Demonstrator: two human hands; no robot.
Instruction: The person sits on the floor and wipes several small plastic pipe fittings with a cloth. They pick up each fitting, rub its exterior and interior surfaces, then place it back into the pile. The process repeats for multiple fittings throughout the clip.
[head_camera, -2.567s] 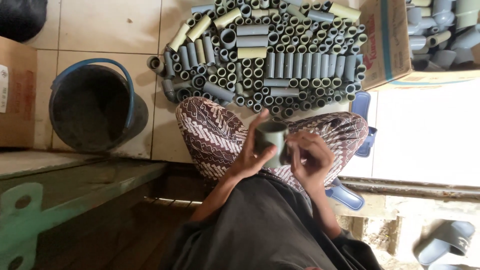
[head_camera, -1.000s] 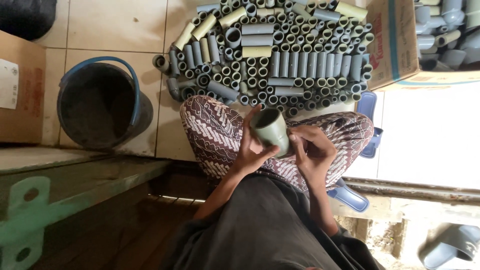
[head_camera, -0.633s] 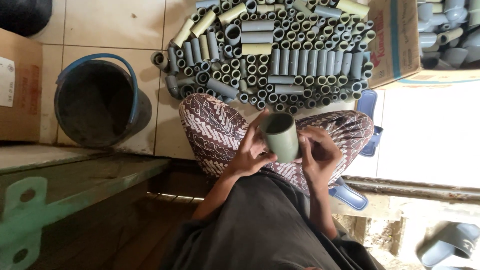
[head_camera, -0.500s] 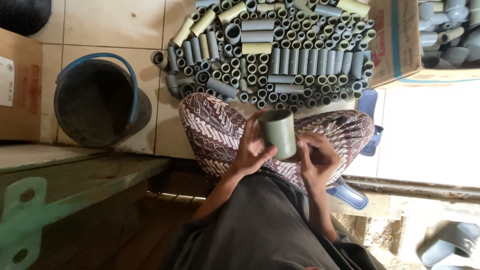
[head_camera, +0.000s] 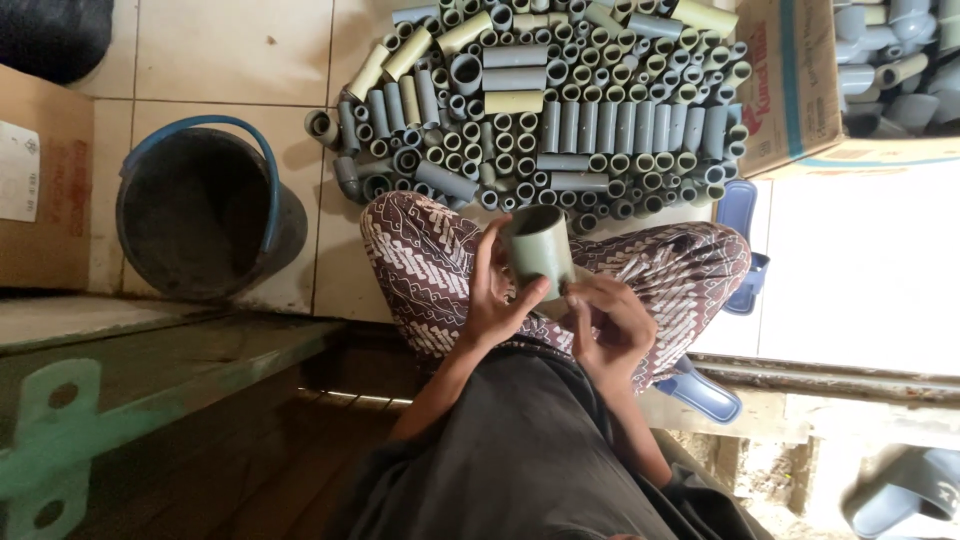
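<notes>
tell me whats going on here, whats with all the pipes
A person sits cross-legged on a tiled floor, holding a short grey-green pipe piece over their patterned lap. The left hand grips its side, open end facing up, while the right hand touches its lower end. Ahead lies a big pile of similar pipe pieces, some stood on end, some lying flat. A dark bucket with a blue handle stands to the left, and a cardboard box holding more fittings to the right.
</notes>
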